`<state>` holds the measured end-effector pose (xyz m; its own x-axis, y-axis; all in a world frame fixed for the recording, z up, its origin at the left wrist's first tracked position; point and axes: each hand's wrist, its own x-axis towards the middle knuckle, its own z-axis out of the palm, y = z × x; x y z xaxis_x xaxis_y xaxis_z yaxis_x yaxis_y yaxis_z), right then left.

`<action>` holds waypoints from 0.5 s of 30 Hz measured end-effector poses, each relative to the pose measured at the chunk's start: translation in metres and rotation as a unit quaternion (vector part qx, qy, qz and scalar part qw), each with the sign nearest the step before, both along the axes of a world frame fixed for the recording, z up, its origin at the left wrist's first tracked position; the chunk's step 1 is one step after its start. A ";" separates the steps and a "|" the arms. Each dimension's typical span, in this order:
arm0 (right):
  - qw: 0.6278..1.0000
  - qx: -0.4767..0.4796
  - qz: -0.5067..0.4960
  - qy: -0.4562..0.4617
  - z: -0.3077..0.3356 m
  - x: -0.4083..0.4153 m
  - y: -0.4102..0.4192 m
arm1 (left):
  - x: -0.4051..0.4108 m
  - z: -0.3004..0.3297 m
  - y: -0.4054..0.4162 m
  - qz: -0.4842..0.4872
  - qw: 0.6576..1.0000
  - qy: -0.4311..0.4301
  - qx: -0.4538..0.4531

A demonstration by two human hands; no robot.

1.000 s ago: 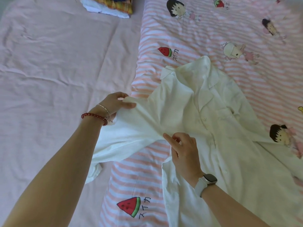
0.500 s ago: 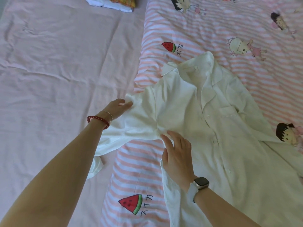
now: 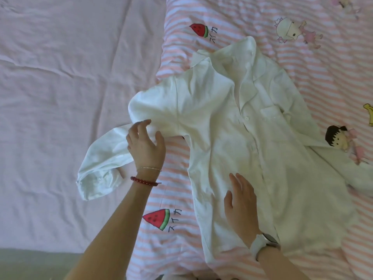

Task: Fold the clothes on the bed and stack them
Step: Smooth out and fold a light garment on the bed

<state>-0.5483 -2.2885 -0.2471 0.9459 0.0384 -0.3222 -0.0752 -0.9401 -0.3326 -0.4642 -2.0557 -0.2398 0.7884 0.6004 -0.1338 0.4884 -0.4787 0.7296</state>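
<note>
A white long-sleeved shirt [image 3: 248, 150] lies face up on the striped quilt, collar toward the far side. Its left sleeve [image 3: 103, 164] bends down over the quilt's edge onto the pink sheet. My left hand [image 3: 145, 147] rests on that sleeve near the bend, with the fingers spread and lightly curved over the cloth. My right hand [image 3: 240, 201] lies flat on the shirt's front panel near its left side edge, fingers straight. The shirt's right sleeve [image 3: 347, 168] trails off to the right.
The pink-and-white striped quilt [image 3: 302, 53] with watermelon and cartoon prints covers the right half of the bed. A plain pink sheet [image 3: 60, 87] covers the left half. The bed's near edge [image 3: 30, 253] shows at the bottom left.
My left hand let go of the shoulder and moved down onto the sleeve. My right hand slid down the shirt front and flattened. The view dropped; the folded stack at the top is out of sight.
</note>
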 end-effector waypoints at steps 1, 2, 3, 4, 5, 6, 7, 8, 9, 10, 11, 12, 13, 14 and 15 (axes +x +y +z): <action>1.000 -0.007 -0.012 0.002 0.002 -0.004 -0.008 | -0.016 0.001 -0.014 -0.002 1.000 -0.010 -0.023; 0.999 -0.013 -0.030 0.007 0.003 -0.007 -0.015 | -0.032 0.001 -0.027 0.001 0.998 -0.010 -0.058; 0.998 -0.020 -0.049 0.016 0.005 -0.010 -0.023 | -0.046 0.001 -0.038 0.009 0.995 0.001 -0.097; 0.997 -0.025 -0.068 0.025 0.006 -0.013 -0.031 | -0.060 0.000 -0.049 0.018 0.991 0.023 -0.131; 0.995 -0.030 -0.089 0.034 0.007 -0.015 -0.039 | -0.073 -0.003 -0.059 0.020 0.986 0.060 -0.156; 0.992 -0.035 -0.111 0.041 0.008 -0.017 -0.047 | -0.086 -0.007 -0.069 0.013 0.978 0.111 -0.175; 0.989 -0.042 -0.133 0.045 0.009 -0.019 -0.055 | -0.099 -0.011 -0.077 -0.001 0.968 0.165 -0.191; 0.986 -0.050 -0.151 0.048 0.011 -0.021 -0.062 | -0.111 -0.014 -0.085 -0.016 0.956 0.210 -0.206; 0.984 -0.059 -0.163 0.048 0.011 -0.023 -0.069 | -0.123 -0.017 -0.091 -0.025 0.946 0.237 -0.222; 0.982 -0.066 -0.171 0.049 0.012 -0.025 -0.076 | -0.133 -0.021 -0.097 -0.029 0.937 0.252 -0.238; 0.980 -0.069 -0.180 0.054 0.012 -0.027 -0.082 | -0.142 -0.024 -0.102 -0.036 0.929 0.265 -0.254; 0.977 -0.068 -0.194 0.064 0.011 -0.027 -0.088 | -0.149 -0.026 -0.106 -0.051 0.920 0.279 -0.269; 0.974 -0.063 -0.206 0.074 0.010 -0.026 -0.093 | -0.155 -0.028 -0.110 -0.069 0.912 0.293 -0.279; 0.973 -0.059 -0.208 0.084 0.010 -0.027 -0.098 | -0.160 -0.029 -0.114 -0.083 0.904 0.309 -0.283; 0.974 -0.055 -0.202 0.084 0.011 -0.027 -0.101 | -0.164 -0.029 -0.118 -0.089 0.898 0.325 -0.284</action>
